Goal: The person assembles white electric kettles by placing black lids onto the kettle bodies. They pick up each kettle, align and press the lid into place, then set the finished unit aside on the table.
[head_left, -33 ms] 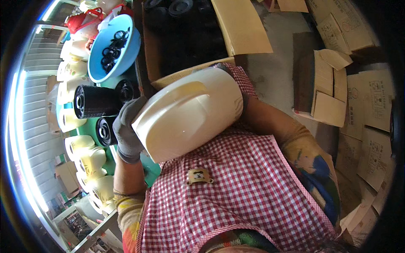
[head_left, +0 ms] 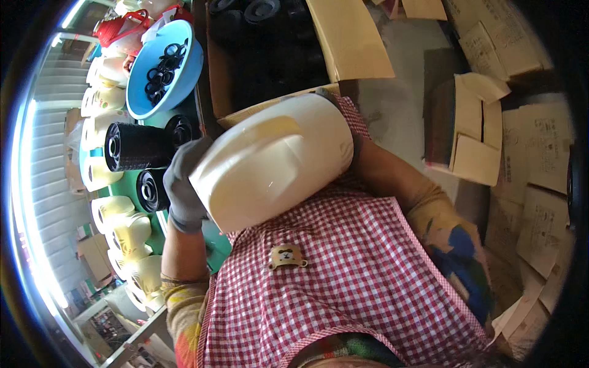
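A glossy cream plastic jug shell (head_left: 245,196) with a moulded handle lies slantwise in front of my checked apron. My left hand (head_left: 186,184), in a grey glove, is closed around its left end. At the upper right end, my right hand (head_left: 329,94) shows only as a bit of dark glove; the shell hides its fingers, though it holds that end. Beside my left hand are black ribbed cylinders (head_left: 136,147), one lying on its side with its round end toward the left.
A light blue basin (head_left: 195,73) holds several black rings. Behind the shell stands an open carton (head_left: 356,43) of dark round parts. Cream jug bodies (head_left: 113,211) line the left side, near a red-topped jug (head_left: 119,30). Cardboard boxes (head_left: 478,132) stand at right.
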`<state>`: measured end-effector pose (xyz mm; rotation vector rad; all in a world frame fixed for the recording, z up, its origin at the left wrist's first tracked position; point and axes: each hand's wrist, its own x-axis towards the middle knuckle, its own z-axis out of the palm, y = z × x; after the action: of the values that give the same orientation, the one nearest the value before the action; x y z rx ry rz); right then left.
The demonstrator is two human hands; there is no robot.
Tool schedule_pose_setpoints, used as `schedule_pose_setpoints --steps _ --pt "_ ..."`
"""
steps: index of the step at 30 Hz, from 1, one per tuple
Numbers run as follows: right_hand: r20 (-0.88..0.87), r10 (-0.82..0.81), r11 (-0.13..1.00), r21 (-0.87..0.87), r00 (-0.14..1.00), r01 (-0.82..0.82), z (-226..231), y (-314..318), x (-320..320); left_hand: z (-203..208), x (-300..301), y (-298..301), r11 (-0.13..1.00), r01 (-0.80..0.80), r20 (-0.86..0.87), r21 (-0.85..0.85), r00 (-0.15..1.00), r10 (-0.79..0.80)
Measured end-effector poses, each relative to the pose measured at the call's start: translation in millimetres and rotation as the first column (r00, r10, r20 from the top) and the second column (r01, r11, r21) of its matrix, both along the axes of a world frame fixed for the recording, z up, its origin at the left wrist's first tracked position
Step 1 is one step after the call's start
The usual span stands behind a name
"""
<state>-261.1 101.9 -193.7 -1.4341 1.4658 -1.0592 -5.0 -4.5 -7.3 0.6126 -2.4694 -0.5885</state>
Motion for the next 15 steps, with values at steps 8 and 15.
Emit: schedule_pose_setpoints --steps 8,15 --pt "0.64 0.331 0.861 -0.506 0.693 0.055 94 25 10 -79 57 -3 0.497 0.187 -0.352 0.847 0.899 0.262" --pt "0.193 0.03 0.936 -0.351 0.981 0.041 60 32 5 -2 28 8 0.977 -0.103 -0.045 0.185 0.993 0.113"
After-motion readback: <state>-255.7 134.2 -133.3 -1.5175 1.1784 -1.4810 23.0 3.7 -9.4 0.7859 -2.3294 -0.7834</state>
